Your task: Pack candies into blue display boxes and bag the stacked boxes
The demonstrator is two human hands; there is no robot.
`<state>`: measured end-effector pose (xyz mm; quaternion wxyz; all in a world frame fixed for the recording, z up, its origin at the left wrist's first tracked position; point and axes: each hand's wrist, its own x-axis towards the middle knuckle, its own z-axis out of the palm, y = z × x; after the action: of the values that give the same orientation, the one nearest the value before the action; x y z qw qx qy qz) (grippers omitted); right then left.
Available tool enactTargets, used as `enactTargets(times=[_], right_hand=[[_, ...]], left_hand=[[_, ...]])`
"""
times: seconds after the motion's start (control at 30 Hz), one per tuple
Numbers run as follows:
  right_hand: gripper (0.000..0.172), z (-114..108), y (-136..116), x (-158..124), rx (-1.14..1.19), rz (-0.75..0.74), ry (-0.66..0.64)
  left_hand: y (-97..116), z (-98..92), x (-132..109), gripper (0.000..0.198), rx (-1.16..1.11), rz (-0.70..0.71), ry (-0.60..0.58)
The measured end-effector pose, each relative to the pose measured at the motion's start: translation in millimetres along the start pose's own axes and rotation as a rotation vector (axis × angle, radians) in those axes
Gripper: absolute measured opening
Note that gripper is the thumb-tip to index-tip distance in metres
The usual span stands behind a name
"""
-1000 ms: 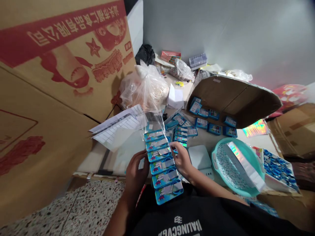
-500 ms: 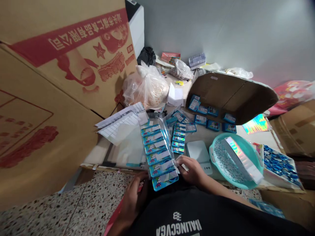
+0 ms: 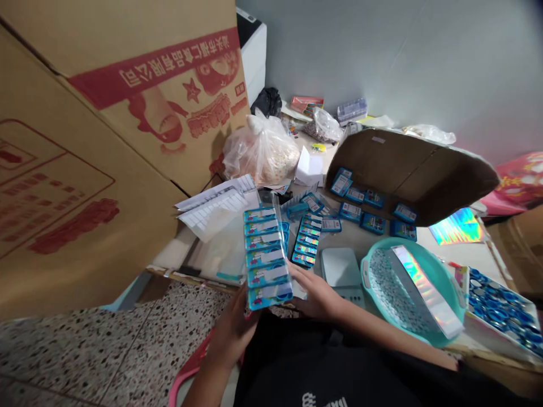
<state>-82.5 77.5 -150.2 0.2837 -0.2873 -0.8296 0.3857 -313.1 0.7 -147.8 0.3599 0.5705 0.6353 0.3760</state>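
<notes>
A clear plastic bag [image 3: 275, 212] holds a column of overlapping blue packs [image 3: 267, 259] with printed fronts and pale strips. My left hand [image 3: 231, 330] grips its lower left corner, with the fingertips partly hidden behind the packs. On the bag's right edge, my right hand [image 3: 316, 291] is closed, its fingers pressed along the side and some out of sight. Just beyond the right hand, a second row of blue packs [image 3: 307, 239] with shiny strips lies on the table. A pale flat device with buttons [image 3: 340, 268] sits right of that row.
A turquoise basin [image 3: 371, 265] holds small pieces and a shiny strip. Beside it, a white box [image 3: 500, 311] contains many blue round pieces. An open cardboard box [image 3: 416, 169] stands behind several blue packs. Papers [image 3: 216, 206] lie left; a large carton [image 3: 139, 169] rises beyond them.
The bagged packs have risen slightly and tilted, still between both hands. My right hand has shifted a little left along the bag. The camera view has turned slightly left.
</notes>
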Motion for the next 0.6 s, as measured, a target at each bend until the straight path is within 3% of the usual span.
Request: enactTargets(times=[0.17, 0.3, 0.43, 0.5, 0.6], right_hand=[[0.075, 11.2, 0.9, -7.7, -0.103, -0.057, 0.187], [0.069, 13.9, 7.6, -11.8, -0.127, -0.098, 0.233], [0.063, 3.4, 15.7, -18.4, -0.084, -0.080, 0.169], [0.072, -9.2, 17.2, -21.2, 0.021, -0.062, 0.088], [0.083, -28.7, 14.9, -12.8, 0.340, 0.082, 0.164]], left_hand=[[8.1, 2.4, -8.2, 0.022, 0.491, -0.121, 0.180], [15.4, 12.0, -8.7, 0.029, 0.571, -0.033, 0.174], [19.2, 9.2, -12.2, 0.021, 0.571, -0.105, 0.180], [18.1, -5.1, -11.1, 0.039, 0.371, -0.149, 0.168], [13.7, -33.6, 4.1, 0.103, -0.194, -0.212, 0.159]])
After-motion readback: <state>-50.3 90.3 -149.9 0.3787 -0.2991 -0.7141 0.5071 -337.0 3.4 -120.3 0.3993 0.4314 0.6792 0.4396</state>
